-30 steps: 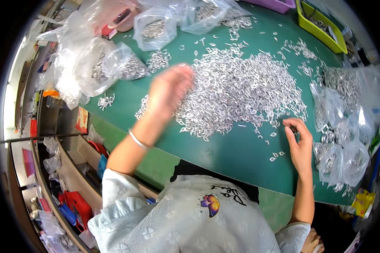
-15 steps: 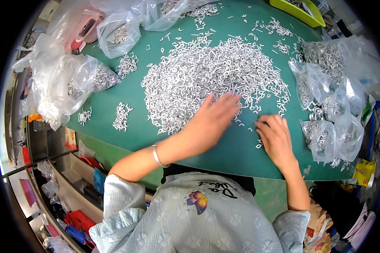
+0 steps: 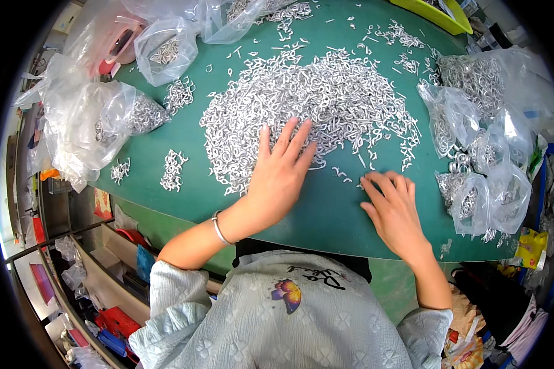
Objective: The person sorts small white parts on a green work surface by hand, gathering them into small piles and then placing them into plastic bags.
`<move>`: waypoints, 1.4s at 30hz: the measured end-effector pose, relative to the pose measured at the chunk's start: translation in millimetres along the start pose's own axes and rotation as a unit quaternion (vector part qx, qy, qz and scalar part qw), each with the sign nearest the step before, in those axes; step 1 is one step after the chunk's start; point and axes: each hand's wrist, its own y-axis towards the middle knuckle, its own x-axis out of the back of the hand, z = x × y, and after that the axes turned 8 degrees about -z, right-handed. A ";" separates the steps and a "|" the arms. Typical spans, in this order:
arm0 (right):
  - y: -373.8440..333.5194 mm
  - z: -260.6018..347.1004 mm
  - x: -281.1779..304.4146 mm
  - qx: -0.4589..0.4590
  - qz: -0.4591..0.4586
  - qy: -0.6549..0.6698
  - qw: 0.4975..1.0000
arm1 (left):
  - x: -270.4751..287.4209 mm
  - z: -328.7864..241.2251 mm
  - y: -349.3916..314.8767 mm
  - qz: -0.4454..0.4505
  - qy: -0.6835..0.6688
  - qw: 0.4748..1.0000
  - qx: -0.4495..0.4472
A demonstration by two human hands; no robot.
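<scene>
L hand (image 3: 279,178) lies flat, palm down, fingers spread, on the near edge of the big pile of small silver metal hooks (image 3: 314,107); fingertips are in among the pieces. Not gripping anything, just pressing/raking. Thin bangle (image 3: 218,227) on L wrist.

R hand (image 3: 393,209) flat on bare green table (image 3: 326,215) just R of the pile's near edge, fingers lightly spread, tips touching a few stray hooks (image 3: 341,174). No pinch visible; can't tell if any piece sits under the palm.

Change vs 1 s ago: L hand was far out over the top-left of the pile, arm stretched. 0.5 s ago it had swung to the pile's near-right side, close to the R hand. Now it's back toward the near-centre edge, hands well apart again. R hand barely shifted, same near-right spot throughout. Reads as a sweeping motion w/ L while R stays w/ the loose strays, i.e. sorting/gathering is under way, pile mostly intact.

Surroundings: two small separated clusters (image 3: 172,170) on table L of pile. Clear plastic bags w/ hooks along L side (image 3: 135,114) and R side (image 3: 474,154). Yellow-green tray (image 3: 440,15) at far edge.
</scene>
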 end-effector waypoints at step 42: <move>42.1 -38.2 -29.8 -0.022 -0.157 0.007 0.987 | -31.4 5.3 30.7 -0.067 -0.061 0.996 -0.026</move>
